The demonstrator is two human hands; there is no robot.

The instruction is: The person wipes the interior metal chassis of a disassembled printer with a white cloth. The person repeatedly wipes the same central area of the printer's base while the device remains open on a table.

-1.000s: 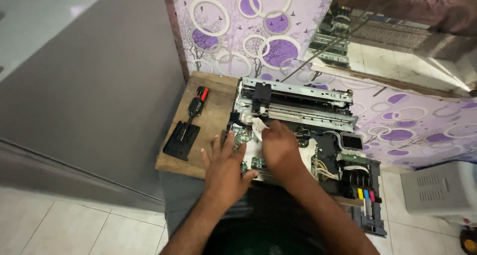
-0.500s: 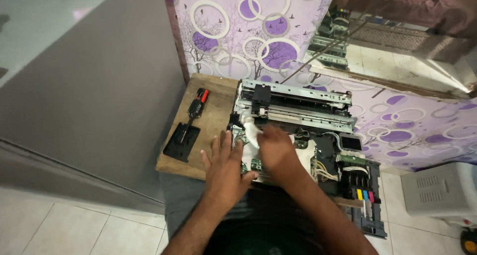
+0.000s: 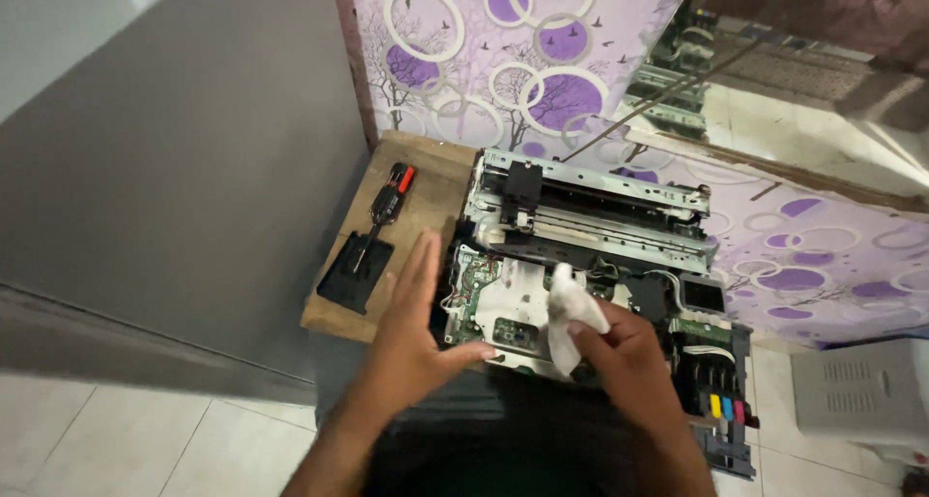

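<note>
An opened printer chassis (image 3: 590, 216) with bare metal rails and a green circuit board (image 3: 479, 299) lies on a small wooden table (image 3: 426, 192). My right hand (image 3: 624, 357) grips a crumpled white cloth (image 3: 571, 313) over the middle of the printer's base. My left hand (image 3: 411, 328) is flat with fingers spread, resting against the printer's left side next to the circuit board, thumb pointing right along its front edge. Coloured ink tanks (image 3: 721, 405) sit at the printer's right front corner.
A red-and-black screwdriver (image 3: 387, 202) and a black plastic part (image 3: 353, 274) lie on the table's left side. A grey panel (image 3: 184, 168) stands to the left, a purple circle-patterned wall (image 3: 503, 52) behind, a grey box (image 3: 856, 391) on the tiled floor at right.
My right hand has pulled back toward me with the cloth, off the printer's middle. My left hand has shifted slightly and opened flatter beside the circuit board.
</note>
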